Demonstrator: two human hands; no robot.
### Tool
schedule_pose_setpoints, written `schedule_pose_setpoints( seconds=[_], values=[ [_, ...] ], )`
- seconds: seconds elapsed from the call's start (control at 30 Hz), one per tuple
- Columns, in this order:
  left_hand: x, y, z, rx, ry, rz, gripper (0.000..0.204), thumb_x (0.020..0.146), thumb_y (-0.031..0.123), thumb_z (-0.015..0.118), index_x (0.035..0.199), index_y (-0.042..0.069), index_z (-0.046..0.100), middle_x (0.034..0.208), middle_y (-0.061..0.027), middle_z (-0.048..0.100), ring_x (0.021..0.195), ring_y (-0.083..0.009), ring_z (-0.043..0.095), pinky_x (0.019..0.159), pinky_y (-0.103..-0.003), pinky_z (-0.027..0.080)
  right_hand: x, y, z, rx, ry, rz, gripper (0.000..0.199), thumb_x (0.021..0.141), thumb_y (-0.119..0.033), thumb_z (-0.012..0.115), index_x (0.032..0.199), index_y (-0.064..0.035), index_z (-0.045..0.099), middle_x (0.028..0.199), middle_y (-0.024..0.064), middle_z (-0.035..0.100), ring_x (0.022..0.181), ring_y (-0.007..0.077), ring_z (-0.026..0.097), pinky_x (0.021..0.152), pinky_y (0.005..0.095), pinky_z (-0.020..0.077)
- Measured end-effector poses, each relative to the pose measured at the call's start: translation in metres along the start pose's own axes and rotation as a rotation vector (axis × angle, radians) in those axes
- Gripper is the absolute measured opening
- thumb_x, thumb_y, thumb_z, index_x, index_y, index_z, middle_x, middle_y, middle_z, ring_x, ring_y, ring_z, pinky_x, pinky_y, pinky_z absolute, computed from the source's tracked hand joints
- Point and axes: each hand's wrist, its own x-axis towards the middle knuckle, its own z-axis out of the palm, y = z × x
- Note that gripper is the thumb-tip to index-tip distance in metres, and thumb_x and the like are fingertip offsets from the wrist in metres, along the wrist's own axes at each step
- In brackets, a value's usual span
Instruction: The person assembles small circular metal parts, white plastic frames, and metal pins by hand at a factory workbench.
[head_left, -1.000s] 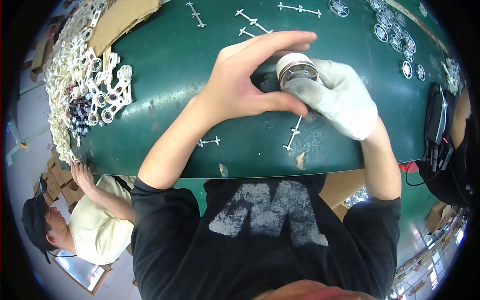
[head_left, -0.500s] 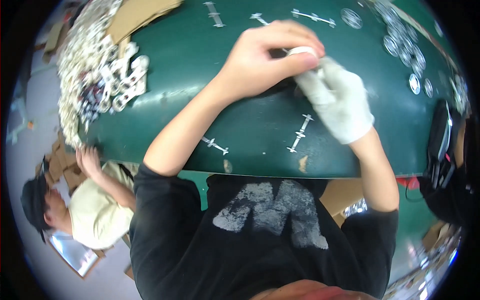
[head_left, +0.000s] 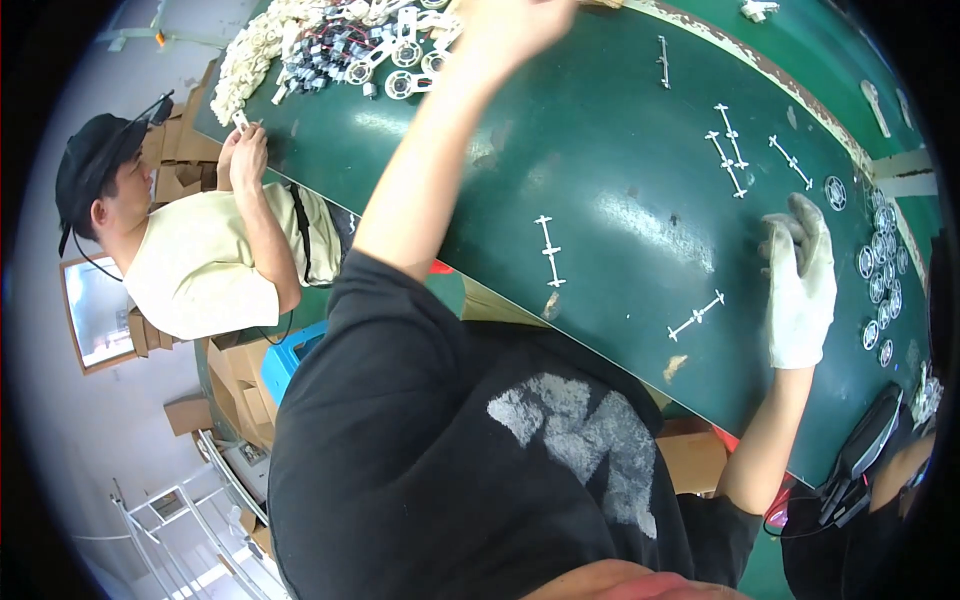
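My bare left hand reaches to the far edge of the picture, blurred and partly cut off. Its fingers do not show well enough to tell what they hold. My right hand, in a white glove with greyish fingertips, is over the right part of the green table. Its fingers are loosely bent and apart, with nothing seen in them. Nearest to it are a thin white bar with short crosspieces and a round silvery spoked disc. More such bars lie about, one near the front edge.
Several silvery discs cluster at the right. Far left lie a heap of cream-white parts, dark small parts and white ringed arms. A co-worker at the left handles a small white piece. A black bag is at the right edge.
My hands, together around a small white round part before, are now apart. The left has gone far and away, the right toward the discs. The view has swung left.
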Motion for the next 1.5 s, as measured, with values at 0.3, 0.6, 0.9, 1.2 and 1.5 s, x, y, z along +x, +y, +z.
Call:
schedule_pose_setpoints(
  seconds=[0.3, 0.6, 0.9, 1.2, 1.5],
  values=[
    [-0.089, -0.081, -0.07, 0.326, -0.22, -0.204, 0.06, 0.089, 0.05, 0.07, 0.136, 0.013, 0.064, 0.148, -0.0166, 0.052, 0.129, -0.0394, 0.054, 0.108, -0.047, 0.046, 0.004, 0.009, 0.011, -0.08, -0.14, -0.06, 0.039, 0.102, -0.013, 0.059, 0.139, -0.0011, 0.057, 0.108, 0.0112, 0.072, 0.098, 0.0161, 0.068, 0.092, 0.0308, 0.0536],
    [-0.111, 0.029, -0.043, 0.046, -0.182, -0.225, 0.04, 0.096, 0.032, 0.067, 0.125, 0.006, 0.066, 0.147, -0.0254, 0.046, 0.14, -0.0488, 0.031, 0.116, -0.057, 0.031, 0.007, 0.007, 0.009, -0.121, -0.144, -0.026, 0.036, 0.101, -0.014, 0.06, 0.135, -0.0002, 0.06, 0.108, 0.0118, 0.073, 0.099, 0.0168, 0.069, 0.093, 0.0314, 0.0535],
    [-0.082, 0.057, -0.057, -0.45, -0.233, -0.13, 0.023, 0.089, 0.0, 0.062, 0.11, 0.006, 0.07, 0.113, -0.0124, 0.064, 0.104, -0.0296, 0.063, 0.09, -0.035, 0.051, 0.009, 0.01, 0.01, -0.043, -0.133, -0.026, 0.035, 0.099, -0.015, 0.061, 0.131, 0.0011, 0.063, 0.108, 0.0129, 0.073, 0.098, 0.0184, 0.07, 0.094, 0.0315, 0.0534],
    [-0.1, 0.085, -0.057, -0.134, -0.509, 0.137, 0.031, 0.081, 0.017, 0.083, 0.109, 0.008, 0.073, 0.113, -0.0046, 0.065, 0.097, -0.0232, 0.065, 0.083, -0.037, 0.055, 0.001, -0.004, 0.008, -0.134, -0.226, -0.199, 0.042, 0.091, -0.027, 0.067, 0.126, -0.0031, 0.064, 0.101, 0.0125, 0.073, 0.096, 0.0303, 0.071, 0.09, 0.0367, 0.0546],
    [-0.042, 0.176, 0.032, -0.813, -0.455, 0.248, 0.048, 0.083, 0.002, 0.08, 0.129, 0.005, 0.065, 0.133, -0.0118, 0.063, 0.114, -0.0235, 0.068, 0.082, -0.032, 0.063, 0.014, 0.018, 0.004, -0.185, -0.019, -0.128, 0.035, 0.095, -0.034, 0.063, 0.118, -0.0086, 0.066, 0.107, 0.0218, 0.07, 0.104, 0.041, 0.068, 0.089, 0.0462, 0.0547]
  ],
)
